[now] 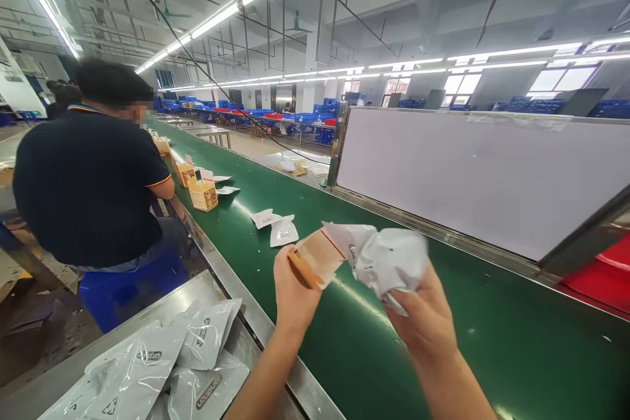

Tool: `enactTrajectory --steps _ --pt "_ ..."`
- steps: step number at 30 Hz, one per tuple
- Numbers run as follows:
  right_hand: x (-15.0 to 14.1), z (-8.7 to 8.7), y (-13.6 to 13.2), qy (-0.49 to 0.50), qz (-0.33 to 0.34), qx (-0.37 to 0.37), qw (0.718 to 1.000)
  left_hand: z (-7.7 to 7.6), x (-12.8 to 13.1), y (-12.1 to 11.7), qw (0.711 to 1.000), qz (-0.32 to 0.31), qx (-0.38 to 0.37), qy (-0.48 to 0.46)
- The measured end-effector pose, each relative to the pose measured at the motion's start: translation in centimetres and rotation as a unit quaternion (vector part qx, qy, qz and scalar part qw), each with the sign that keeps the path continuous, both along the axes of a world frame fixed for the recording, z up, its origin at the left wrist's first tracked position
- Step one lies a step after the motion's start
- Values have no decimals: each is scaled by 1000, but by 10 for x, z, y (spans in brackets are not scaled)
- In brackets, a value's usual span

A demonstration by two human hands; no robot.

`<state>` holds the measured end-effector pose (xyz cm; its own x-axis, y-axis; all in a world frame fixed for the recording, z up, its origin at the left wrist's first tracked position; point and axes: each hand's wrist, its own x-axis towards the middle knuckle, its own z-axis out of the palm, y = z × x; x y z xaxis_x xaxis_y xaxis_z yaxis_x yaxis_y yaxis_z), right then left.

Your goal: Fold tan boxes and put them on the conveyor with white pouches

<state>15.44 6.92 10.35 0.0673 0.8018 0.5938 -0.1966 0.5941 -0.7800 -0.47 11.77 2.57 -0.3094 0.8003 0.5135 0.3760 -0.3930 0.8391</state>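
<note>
Pouch (388, 259), crumpled, gripped in right hand (426, 321); left hand (293, 292) pinches small cardboard box (317, 259) touching it.

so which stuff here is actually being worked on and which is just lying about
In hand:
left hand holding small carton
right hand holding white pouch

Lying about:
pouches on the belt
pile of pouches
open cartons by the seated person

Both forearms are bare, with no sleeve, glove, watch or strap showing on either. The left hand (293, 295) and the right hand (426, 321) wear no rings, and the fingers (283, 262) are uncovered.
</note>
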Motion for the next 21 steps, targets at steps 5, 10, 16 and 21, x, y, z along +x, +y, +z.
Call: enactTrajectory --steps 5,10,16,21 --pt "6 -18 -12 -290 -66 -14 955 -23 11 -37 998 30 58 22" --pt "-2 -32 -24 -502 -232 97 827 -30 21 -48 991 25 94 93" --pt "-5 -38 -29 -551 -204 116 801 -31 25 -58 998 1 30 47" --pt "11 -26 -34 -560 -120 39 819 -25 19 -61 999 -5 -25 40"
